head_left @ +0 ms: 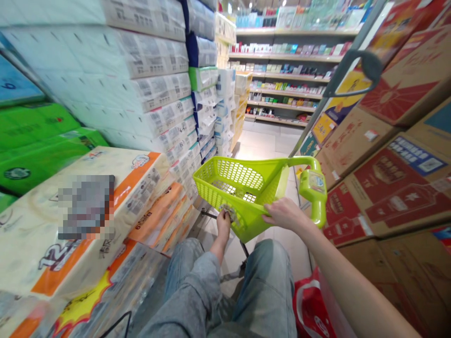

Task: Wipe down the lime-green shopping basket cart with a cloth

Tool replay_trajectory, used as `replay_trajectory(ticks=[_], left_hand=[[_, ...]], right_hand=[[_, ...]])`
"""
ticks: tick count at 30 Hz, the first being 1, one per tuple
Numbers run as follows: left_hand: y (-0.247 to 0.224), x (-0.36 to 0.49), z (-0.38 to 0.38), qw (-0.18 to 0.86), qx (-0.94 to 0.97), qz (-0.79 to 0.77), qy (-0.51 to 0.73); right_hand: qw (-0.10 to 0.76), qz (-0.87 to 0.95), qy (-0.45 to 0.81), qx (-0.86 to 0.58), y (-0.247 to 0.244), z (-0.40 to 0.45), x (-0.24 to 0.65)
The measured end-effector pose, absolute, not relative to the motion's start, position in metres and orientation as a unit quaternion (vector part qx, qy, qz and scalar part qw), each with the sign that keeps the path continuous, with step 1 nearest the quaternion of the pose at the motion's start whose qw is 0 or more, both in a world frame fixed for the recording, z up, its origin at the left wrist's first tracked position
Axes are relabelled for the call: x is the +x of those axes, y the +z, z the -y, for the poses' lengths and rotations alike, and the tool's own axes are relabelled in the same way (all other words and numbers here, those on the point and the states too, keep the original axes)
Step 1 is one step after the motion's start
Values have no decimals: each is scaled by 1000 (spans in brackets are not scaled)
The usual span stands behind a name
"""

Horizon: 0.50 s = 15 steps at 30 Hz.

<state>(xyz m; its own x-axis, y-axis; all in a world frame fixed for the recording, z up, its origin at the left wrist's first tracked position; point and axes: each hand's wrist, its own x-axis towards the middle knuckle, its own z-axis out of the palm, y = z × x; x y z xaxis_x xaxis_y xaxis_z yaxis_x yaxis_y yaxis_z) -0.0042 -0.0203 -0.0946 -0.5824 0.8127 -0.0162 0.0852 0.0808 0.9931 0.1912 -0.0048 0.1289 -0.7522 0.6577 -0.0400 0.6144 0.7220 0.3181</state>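
Observation:
In front of my knees stands a lime-green plastic shopping basket [246, 220] with perforated sides and a thick looped handle [319, 197] at its right end. It appears to rest on a dark metal frame. My right hand [287, 213] is closed over the basket's near rim. Low against the near side, my left hand [223, 221] has its fingers pinched together. A small greyish-white patch shows at its fingertips, too small to name. Only mesh and floor seen through it show in the visible part of the basket's inside.
On my left, a tissue pack [105, 188] bears a blurred-out flat dark item [88, 206]. Tall stacks of wrapped paper packs [155, 56] rise behind it. Cardboard cartons [387, 183] line the right side, with a red bag [312, 305] below. Stocked shelves [282, 56] stand at the aisle's end.

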Motion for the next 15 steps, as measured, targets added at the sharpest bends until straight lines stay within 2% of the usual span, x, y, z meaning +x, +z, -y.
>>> replay_trajectory(ticks=[6,15], left_hand=[[-81,-44,-5,266,309,-699,588],[-103,-10,24,355,362,-686,522]], right_hand=[[79,-927,146,336,128,4,202],[92,-924,154,337,129,-8,204]])
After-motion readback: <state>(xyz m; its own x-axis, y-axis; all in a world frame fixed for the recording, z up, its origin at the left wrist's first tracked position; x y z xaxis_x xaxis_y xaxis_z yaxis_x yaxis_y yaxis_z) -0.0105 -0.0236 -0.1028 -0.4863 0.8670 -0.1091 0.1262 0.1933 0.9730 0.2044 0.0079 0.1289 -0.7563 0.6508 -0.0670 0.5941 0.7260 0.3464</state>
